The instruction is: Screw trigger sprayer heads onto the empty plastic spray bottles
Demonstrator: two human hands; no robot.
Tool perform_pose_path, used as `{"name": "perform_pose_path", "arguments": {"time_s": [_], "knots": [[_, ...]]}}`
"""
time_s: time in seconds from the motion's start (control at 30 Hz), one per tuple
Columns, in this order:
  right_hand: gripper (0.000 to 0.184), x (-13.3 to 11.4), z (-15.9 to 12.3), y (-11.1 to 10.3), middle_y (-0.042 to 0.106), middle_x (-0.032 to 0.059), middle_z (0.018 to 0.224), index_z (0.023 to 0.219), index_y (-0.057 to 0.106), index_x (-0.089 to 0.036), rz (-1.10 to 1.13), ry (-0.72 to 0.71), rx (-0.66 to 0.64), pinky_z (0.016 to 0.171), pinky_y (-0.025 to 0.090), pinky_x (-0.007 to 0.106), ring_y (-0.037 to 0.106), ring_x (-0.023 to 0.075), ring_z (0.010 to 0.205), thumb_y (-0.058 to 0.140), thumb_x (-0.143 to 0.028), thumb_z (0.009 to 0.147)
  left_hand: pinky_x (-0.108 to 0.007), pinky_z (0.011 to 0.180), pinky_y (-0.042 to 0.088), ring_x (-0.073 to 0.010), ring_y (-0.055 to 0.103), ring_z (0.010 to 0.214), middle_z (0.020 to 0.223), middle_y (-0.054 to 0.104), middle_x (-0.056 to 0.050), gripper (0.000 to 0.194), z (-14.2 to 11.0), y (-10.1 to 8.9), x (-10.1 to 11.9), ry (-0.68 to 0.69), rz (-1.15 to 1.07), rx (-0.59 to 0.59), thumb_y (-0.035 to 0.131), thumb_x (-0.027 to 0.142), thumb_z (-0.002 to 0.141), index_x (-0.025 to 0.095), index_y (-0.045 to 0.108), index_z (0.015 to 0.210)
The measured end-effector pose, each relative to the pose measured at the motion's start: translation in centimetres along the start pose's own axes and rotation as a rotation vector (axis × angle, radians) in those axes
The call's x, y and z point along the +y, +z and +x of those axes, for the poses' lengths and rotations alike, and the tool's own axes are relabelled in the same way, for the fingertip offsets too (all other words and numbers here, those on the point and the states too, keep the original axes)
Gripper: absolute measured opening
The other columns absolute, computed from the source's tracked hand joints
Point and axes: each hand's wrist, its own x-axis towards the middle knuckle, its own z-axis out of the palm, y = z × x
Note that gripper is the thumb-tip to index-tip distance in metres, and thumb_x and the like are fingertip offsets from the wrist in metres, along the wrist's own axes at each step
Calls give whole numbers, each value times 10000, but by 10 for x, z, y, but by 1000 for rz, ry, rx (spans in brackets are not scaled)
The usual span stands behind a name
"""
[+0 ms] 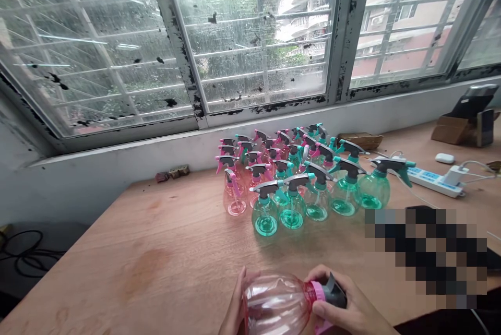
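A clear pink spray bottle [276,303] lies on its side between my two hands, low in the head view near the table's front. My left hand [234,306] rests against the bottle's base, fingers partly hidden behind it. At the other end, my right hand [340,298] grips the pink collar and dark grey spray head [333,292] with thumb and fingers. Beyond my hands, several upright spray bottles stand grouped: green ones [266,220] in front and to the right, pink ones [235,202] to the left and behind.
The wooden table [156,230] runs up to the windowsill. On the right are a white power strip [434,179] with cables, a white earphone case [445,158], a cardboard box [450,129] and a blurred-out dark object [430,256]. Small brown blocks [178,171] lie by the wall.
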Motion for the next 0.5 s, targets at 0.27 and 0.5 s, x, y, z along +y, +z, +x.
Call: {"name": "perform_pose_path", "arguments": {"time_s": [0.27, 0.5], "knots": [[466, -1, 1, 1, 636, -6, 755, 967, 697, -193, 70, 30, -1, 582, 436, 248, 546, 161, 642, 816, -581, 738, -599, 1186, 329, -429, 539, 1369, 1432, 631, -101, 1073, 0, -6, 1, 35, -4, -21, 770, 741, 670, 347, 333, 1567], [439, -1, 0, 1, 640, -1, 763, 957, 703, -199, 29, 11, -1, 582, 453, 253, 556, 175, 667, 807, -573, 751, -621, 1138, 399, -435, 552, 1357, 1334, 697, -137, 1037, 13, -5, -8, -125, -96, 72, 508, 872, 761, 284, 296, 1588]]}}
